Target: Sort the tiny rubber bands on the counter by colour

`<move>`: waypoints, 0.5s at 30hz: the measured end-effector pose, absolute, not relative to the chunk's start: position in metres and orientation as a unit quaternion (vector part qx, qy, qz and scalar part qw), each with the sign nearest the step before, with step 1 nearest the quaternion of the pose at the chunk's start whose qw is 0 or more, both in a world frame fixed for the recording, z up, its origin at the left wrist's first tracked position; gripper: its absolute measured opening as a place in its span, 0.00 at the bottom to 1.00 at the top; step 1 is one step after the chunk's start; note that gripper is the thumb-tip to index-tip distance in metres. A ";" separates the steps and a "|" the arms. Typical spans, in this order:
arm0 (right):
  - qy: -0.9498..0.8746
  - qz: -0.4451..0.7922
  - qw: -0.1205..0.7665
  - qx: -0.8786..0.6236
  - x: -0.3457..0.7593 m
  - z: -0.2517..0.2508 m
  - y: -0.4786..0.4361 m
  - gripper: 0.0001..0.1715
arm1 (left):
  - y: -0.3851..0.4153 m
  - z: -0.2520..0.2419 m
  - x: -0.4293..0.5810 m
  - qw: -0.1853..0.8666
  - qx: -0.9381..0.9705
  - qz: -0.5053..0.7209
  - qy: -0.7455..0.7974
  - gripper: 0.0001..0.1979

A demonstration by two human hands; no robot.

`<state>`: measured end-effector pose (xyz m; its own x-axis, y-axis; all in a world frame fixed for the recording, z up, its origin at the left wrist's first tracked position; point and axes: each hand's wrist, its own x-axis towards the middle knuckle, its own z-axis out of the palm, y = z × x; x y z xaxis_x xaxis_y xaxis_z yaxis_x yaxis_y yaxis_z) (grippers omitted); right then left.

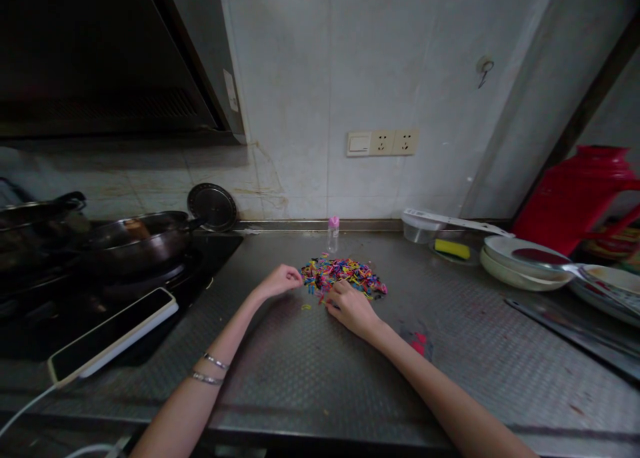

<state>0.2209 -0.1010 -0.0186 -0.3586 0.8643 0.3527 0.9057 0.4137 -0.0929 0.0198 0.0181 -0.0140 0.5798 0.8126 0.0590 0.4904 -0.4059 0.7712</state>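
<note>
A heap of small, brightly coloured rubber bands point(345, 271) lies on the steel counter. At the heap's left edge is my left hand point(281, 281), its fingers drawn together in a pinch; whatever is between them is too small to make out. My right hand point(350, 306) rests at the front of the heap with fingers curled down and closed, their tips partly hidden. A loose yellow rubber band point(306, 307) lies between the two hands. Just behind the heap stands a small clear bottle with a pink cap point(333, 235).
To the left are a phone point(113, 331) on a white block with a cable, and a pan point(140, 245) on the stove. A clear bag with something red point(419, 343) lies by my right forearm. Bowls point(520, 271), a yellow sponge point(452, 249) and a red flask point(575, 198) stand right.
</note>
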 end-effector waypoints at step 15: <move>-0.801 -0.061 0.270 -0.531 0.218 -0.029 -0.091 0.11 | 0.019 -0.018 0.024 0.331 0.808 0.253 0.417 0.13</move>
<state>0.2175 -0.0907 -0.0286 -0.2911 0.8177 0.4966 0.8832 0.4292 -0.1891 0.0244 0.0187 -0.0181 0.5241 0.8414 0.1319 0.5074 -0.4329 0.7451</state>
